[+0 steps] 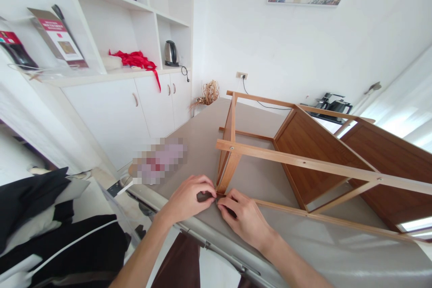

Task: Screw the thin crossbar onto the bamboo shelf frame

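A wooden shelf rack point(270, 155) lies on its side on the grey table point(189, 150), its brown panels standing across between the long rails. At the rack's lower near corner, my left hand point(189, 198) is closed in a pinch, thumb and forefinger at the end of the bottom rail. Just to the right, my right hand point(245, 219) pinches too, its fingertips close to those of the left. Whatever small thing sits between the fingertips is too small to name. Screw heads show along the upper near rail.
A blurred-out item point(160, 162) lies at the table's left edge. Dark clothes point(91, 238) are heaped at the lower left. White cabinets point(111, 117) hold a kettle point(171, 53) and red ribbon point(137, 59). Behind the rack stands a black kettle set point(334, 105).
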Action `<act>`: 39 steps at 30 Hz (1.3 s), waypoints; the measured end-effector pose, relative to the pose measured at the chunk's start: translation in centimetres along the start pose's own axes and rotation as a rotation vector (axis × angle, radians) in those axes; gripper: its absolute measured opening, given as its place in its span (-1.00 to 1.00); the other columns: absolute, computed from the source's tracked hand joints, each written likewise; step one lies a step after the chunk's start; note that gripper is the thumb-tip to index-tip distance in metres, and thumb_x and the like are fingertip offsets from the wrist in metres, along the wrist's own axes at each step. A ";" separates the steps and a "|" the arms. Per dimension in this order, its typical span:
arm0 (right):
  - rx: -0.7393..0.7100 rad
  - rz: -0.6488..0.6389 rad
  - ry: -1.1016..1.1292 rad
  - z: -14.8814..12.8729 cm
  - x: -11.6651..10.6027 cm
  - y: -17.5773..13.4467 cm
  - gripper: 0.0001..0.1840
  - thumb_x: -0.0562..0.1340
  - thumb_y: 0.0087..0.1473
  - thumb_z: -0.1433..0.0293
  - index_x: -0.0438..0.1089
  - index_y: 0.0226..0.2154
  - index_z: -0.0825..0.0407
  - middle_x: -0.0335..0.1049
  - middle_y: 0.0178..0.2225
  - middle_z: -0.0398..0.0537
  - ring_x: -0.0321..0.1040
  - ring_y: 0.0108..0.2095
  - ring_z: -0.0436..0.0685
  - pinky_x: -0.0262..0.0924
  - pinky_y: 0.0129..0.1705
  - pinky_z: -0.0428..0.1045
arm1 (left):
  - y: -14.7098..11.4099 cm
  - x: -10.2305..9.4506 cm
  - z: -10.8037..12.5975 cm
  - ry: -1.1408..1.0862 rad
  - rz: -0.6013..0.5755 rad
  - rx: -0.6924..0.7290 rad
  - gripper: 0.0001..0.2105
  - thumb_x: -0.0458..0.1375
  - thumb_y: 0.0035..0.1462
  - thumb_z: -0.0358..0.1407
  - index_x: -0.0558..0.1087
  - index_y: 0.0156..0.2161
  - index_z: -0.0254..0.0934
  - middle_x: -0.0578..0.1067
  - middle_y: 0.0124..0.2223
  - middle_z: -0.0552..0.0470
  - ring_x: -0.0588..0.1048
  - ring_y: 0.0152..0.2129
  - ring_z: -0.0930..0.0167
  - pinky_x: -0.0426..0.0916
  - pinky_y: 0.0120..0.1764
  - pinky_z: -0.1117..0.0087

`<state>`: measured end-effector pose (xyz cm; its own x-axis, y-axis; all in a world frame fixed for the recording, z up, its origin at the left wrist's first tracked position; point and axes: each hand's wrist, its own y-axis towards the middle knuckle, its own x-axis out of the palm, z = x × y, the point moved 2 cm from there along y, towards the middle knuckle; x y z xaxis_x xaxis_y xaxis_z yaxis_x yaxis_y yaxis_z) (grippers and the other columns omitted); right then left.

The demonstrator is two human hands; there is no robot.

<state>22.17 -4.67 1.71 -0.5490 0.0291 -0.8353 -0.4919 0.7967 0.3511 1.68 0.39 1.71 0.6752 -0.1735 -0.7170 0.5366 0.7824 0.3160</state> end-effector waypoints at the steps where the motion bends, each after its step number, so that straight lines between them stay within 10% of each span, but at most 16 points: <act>1: 0.001 -0.001 -0.005 0.0 0.0 0.0 -0.83 0.14 0.32 0.44 0.46 -0.19 -0.05 0.37 -0.28 -0.10 0.38 -0.33 0.02 0.28 -0.23 -0.07 | 0.0 0.0 -0.1 -0.013 0.009 -0.039 -0.91 0.25 0.12 -0.35 0.49 -0.24 -0.13 0.54 -0.20 0.10 0.50 -0.26 0.39 0.31 -0.07 0.34; 18: -0.032 0.027 -0.050 -0.3 0.0 0.1 -0.82 0.14 0.33 0.44 0.46 -0.22 -0.02 0.39 -0.31 -0.09 0.39 -0.34 0.04 0.29 -0.25 -0.06 | 0.5 -0.1 -0.2 -0.055 -0.016 -0.180 -0.80 0.28 0.00 -0.30 0.44 -0.22 -0.16 0.51 -0.30 0.11 0.44 -0.32 0.37 0.31 -0.20 0.37; 39: -0.047 0.034 -0.044 -0.2 -0.1 0.0 -0.79 0.11 0.36 0.40 0.47 -0.21 -0.02 0.41 -0.31 -0.08 0.39 -0.33 0.05 0.30 -0.24 -0.05 | -0.4 0.4 -0.9 -0.020 0.074 0.087 -0.87 0.25 0.18 -0.34 0.65 -0.22 -0.08 0.60 -0.09 0.02 0.55 -0.17 0.36 0.39 0.00 0.29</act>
<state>22.02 -4.78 1.87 -0.5361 0.0829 -0.8401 -0.5051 0.7659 0.3978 1.33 0.56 0.78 0.7244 -0.1298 -0.6771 0.5259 0.7391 0.4209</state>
